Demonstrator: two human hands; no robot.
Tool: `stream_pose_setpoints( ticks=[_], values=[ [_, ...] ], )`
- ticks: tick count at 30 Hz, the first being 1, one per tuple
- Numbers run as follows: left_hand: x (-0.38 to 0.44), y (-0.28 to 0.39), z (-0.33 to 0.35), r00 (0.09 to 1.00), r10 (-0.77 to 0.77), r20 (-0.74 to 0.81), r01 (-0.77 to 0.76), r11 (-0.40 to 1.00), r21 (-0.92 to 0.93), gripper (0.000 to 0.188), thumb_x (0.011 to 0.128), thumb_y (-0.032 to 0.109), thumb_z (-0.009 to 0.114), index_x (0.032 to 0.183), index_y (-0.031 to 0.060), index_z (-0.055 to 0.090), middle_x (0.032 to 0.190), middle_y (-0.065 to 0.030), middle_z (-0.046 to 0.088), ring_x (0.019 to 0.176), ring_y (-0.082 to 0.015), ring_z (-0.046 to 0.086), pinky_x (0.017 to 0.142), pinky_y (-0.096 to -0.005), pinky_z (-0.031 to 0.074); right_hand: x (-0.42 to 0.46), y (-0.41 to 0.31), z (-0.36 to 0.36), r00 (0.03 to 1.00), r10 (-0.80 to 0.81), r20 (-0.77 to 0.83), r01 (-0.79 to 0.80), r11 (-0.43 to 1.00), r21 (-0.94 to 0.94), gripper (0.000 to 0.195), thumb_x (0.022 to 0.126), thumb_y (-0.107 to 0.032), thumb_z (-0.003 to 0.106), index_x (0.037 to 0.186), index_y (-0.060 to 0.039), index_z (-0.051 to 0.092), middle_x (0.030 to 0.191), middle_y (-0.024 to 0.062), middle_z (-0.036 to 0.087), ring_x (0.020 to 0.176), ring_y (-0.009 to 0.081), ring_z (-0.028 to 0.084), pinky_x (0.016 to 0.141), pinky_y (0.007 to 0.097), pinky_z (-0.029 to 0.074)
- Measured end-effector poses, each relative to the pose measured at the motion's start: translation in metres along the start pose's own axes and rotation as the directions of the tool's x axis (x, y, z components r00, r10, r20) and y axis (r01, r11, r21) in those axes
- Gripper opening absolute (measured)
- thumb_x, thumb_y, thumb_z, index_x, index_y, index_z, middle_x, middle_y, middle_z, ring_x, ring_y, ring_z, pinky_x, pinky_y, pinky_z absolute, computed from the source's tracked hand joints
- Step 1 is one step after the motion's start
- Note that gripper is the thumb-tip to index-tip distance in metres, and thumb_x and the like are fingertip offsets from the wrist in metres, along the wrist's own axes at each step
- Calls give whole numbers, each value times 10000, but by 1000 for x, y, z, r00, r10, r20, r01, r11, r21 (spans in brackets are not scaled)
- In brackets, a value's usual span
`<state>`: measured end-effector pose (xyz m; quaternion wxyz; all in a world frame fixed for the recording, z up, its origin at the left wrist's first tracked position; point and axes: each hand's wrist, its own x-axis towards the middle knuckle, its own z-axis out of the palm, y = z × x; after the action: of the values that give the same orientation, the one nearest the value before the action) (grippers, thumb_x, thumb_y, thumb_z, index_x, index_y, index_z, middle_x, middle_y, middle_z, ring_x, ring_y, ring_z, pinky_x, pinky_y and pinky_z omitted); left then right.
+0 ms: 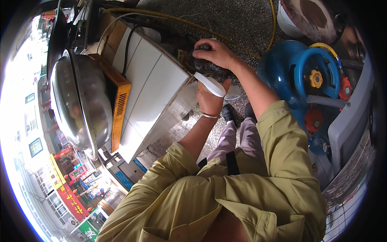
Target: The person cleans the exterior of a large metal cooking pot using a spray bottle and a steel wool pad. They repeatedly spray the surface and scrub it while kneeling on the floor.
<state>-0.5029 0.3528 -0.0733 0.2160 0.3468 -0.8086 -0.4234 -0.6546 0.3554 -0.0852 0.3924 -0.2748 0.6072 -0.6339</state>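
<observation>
My left hand [208,101], with a bangle at its wrist, grips a smooth white object [211,85], narrow at one end and rounded at the other. What kind of thing it is cannot be told. Just beyond it, my right hand [219,54] has its thumb and fingers curled around a dark, rough clump [204,47]. More dark, glistening material [207,65] lies in shadow under the right palm; its outline is unclear. Both hands are beside the corner of a white-tiled counter [154,78].
A lidded metal wok [81,103] stands by an orange metal stand [119,113] at left. At right are a blue gas cylinder [281,66], a grey plastic chair [347,121] and a white bucket [290,22]. A yellow hose [181,22] crosses the speckled floor [242,27].
</observation>
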Motion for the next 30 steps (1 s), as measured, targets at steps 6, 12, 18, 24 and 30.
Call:
stream_pose_setpoints(
  ticks=[6, 12, 18, 24, 30],
  values=[
    [0, -3, 2, 999, -46, -11, 46, 999, 10, 392, 682, 180, 823, 866, -14, 536, 717, -78, 620, 632, -164, 578, 584, -305, 470, 1, -2, -1, 1000, 8, 13, -8, 1000, -4, 260, 795, -256, 721, 981, -93, 643, 877, 9, 632, 823, 94, 578, 736, 258, 463],
    [-4, -3, 2, 999, -16, 34, 16, 1000, -3, 475, 671, 192, 831, 925, -30, 497, 736, -88, 611, 654, -206, 585, 592, -325, 473, -2, -3, 0, 1000, -1, 5, 0, 999, 47, 265, 793, -260, 721, 982, -88, 647, 873, 13, 633, 816, 94, 579, 731, 260, 464],
    [-3, -9, 10, 1000, -2, 2, 2, 986, -164, 517, 677, 218, 830, 973, -41, 494, 748, -99, 612, 662, -228, 589, 603, -332, 474, -2, -2, 1, 1000, -18, 14, 18, 1000, 22, 275, 795, -276, 717, 982, -87, 647, 883, 17, 634, 822, 96, 581, 735, 260, 464],
    [-2, 3, 7, 998, -68, -11, 66, 988, -139, 469, 690, 225, 824, 931, -27, 510, 709, -87, 615, 637, -200, 591, 597, -318, 473, 0, -3, 3, 999, -13, 30, 12, 1000, 21, 273, 800, -281, 714, 980, -88, 646, 884, 29, 634, 824, 101, 588, 740, 259, 467],
    [-6, 13, 5, 993, -112, 27, 115, 984, -137, 387, 706, 162, 812, 903, -23, 535, 748, -72, 631, 670, -159, 583, 615, -302, 467, 0, -1, 4, 999, -30, 24, 29, 999, 13, 269, 807, -268, 707, 984, -76, 642, 897, 35, 638, 837, 100, 591, 742, 260, 469]
  ],
)
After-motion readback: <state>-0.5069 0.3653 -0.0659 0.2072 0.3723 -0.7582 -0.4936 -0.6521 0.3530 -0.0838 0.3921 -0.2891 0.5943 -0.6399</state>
